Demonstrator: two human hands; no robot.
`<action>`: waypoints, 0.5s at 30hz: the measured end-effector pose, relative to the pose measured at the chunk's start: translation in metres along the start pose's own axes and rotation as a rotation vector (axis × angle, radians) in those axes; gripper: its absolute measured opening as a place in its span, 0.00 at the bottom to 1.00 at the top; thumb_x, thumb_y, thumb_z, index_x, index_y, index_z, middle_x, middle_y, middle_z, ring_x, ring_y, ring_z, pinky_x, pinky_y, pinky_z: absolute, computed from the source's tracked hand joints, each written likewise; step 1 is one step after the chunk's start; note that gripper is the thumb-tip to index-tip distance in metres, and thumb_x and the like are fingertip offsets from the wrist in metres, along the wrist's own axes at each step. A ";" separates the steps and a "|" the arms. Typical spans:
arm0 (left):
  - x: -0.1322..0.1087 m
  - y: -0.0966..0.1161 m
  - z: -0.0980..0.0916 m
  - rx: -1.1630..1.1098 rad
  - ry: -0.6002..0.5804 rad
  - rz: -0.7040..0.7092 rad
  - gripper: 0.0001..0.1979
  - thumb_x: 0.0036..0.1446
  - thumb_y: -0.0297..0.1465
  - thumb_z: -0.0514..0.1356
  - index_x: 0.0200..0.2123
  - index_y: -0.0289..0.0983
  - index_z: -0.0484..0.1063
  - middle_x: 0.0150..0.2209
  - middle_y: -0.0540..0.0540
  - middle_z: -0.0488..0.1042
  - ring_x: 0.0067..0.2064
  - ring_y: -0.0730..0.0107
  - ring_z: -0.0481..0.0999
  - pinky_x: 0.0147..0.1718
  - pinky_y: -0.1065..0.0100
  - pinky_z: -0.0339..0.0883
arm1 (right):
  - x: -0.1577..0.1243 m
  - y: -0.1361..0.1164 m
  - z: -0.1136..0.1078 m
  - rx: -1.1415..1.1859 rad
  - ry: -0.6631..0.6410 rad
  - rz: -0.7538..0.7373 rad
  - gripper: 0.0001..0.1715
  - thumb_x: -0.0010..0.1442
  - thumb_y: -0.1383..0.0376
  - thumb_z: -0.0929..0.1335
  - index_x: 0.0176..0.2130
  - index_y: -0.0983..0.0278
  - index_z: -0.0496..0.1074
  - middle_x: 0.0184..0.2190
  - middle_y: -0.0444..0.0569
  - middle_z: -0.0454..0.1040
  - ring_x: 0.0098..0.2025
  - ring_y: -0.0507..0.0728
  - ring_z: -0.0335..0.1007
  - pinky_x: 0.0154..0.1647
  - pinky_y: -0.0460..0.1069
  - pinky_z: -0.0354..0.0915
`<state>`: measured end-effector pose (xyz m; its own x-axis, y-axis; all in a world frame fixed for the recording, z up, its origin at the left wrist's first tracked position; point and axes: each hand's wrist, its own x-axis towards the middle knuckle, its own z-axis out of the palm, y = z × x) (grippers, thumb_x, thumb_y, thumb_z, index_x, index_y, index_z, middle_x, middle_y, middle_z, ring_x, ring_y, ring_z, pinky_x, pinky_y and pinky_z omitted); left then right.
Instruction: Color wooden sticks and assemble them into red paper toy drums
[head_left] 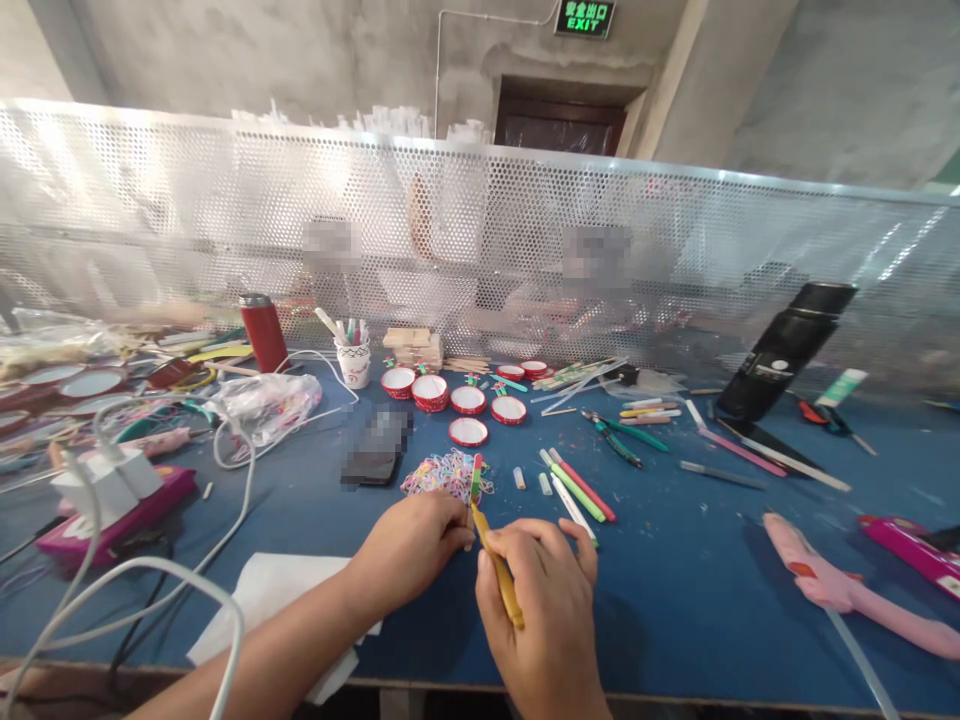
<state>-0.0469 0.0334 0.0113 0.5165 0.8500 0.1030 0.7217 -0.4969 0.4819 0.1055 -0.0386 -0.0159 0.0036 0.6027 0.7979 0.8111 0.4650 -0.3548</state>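
Observation:
My left hand (416, 540) pinches the lower end of a small wooden craft stick (476, 478), held upright, its top coloured red and green. In my right hand (538, 590) is a yellow marker pen (504, 575), its tip touching or very close to the stick. Just behind the stick lies a heap of colourful rubber bands or loops (442, 472). Two small pen caps lie to the right, one orange-tinted (519, 478), one pale green (544, 485). Beyond them rest a green marker (581, 490), a red marker (589, 485) and a white one (574, 508).
Several red-rimmed round lids (468, 432) stand behind the bands, near a phone (379, 447) and a pen cup (352, 362). Pliers (613, 438), a black bottle (784, 350) and a pink glue gun (840, 590) are rightward. White cables (244, 500) loop at left; paper (277, 580) lies under my left forearm.

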 end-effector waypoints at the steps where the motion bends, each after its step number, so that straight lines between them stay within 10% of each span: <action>1: 0.000 0.000 0.000 0.002 0.001 0.002 0.08 0.59 0.30 0.56 0.29 0.39 0.73 0.32 0.49 0.76 0.34 0.69 0.73 0.31 0.71 0.58 | 0.000 0.000 0.000 0.005 -0.006 0.002 0.06 0.63 0.68 0.63 0.36 0.59 0.68 0.30 0.44 0.75 0.38 0.56 0.70 0.56 0.59 0.51; 15: 0.000 -0.001 0.002 -0.019 0.018 -0.006 0.07 0.59 0.29 0.57 0.28 0.39 0.72 0.32 0.50 0.76 0.34 0.69 0.73 0.31 0.71 0.57 | -0.001 0.001 0.001 0.007 0.004 0.021 0.06 0.64 0.68 0.63 0.36 0.59 0.68 0.30 0.43 0.74 0.37 0.56 0.69 0.57 0.60 0.49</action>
<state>-0.0470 0.0334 0.0094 0.5035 0.8563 0.1154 0.7158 -0.4882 0.4992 0.1057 -0.0386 -0.0175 0.0234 0.6096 0.7924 0.8067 0.4566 -0.3751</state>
